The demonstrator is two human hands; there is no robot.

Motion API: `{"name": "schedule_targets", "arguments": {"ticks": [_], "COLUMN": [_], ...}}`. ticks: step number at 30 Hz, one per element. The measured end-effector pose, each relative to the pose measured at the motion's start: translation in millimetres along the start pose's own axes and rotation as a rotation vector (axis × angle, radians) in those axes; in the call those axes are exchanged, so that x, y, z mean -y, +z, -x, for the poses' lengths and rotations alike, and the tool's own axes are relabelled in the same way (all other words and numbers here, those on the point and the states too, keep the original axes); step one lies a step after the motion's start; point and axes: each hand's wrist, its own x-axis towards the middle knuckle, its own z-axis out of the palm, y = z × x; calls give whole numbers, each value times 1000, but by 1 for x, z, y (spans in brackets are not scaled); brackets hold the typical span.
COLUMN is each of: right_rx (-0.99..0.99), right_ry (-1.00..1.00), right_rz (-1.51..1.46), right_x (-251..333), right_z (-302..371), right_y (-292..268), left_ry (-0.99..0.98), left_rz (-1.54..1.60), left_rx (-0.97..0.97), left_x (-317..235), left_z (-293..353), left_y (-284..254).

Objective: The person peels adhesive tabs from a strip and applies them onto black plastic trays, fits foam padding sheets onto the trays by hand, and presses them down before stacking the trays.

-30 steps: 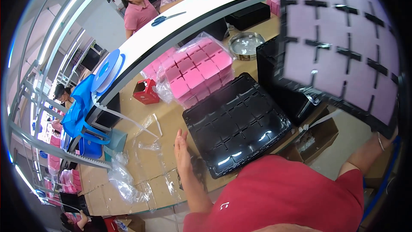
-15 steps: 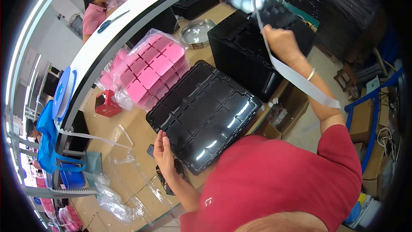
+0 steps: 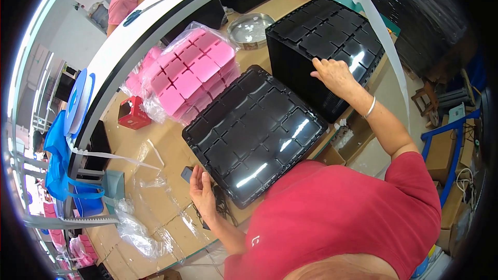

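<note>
A glossy black plastic tray with a grid of moulded cells lies in front of me on the table. By its left edge is my left hand, its fingers stretched out and holding nothing; whether they touch the rim I cannot tell. To the right stands a tall stack of similar black trays. My right hand is closed at the near edge of the stack's top tray, index finger and thumb bent at the rim.
Pink moulded trays in clear film stand behind, with a red box and a round metal dish. A white strip hangs at right. Clear film and a dark cable lie left. Two people are beyond the white shelf.
The blurred black sheet-like piece near my right hand now lies flat on the stack. My right hand has come down toward me and off the white strip. My left hand shifted slightly nearer.
</note>
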Motion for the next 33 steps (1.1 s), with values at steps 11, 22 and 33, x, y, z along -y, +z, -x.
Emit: {"name": "schedule_targets", "arguments": {"ticks": [11, 22, 33], "right_rx": [24, -225, -608], "right_ry": [210, 68, 385], "right_rz": [156, -1470, -824], "right_x": [28, 101, 81], "right_z": [17, 75, 68], "right_y": [-2, -68, -71], "left_ry": [105, 470, 473], "left_rz": [-4, 105, 374], "left_rx": [-48, 685, 890], "left_x": [-35, -85, -128], "left_z": [3, -30, -11], "left_y": [24, 167, 248]}}
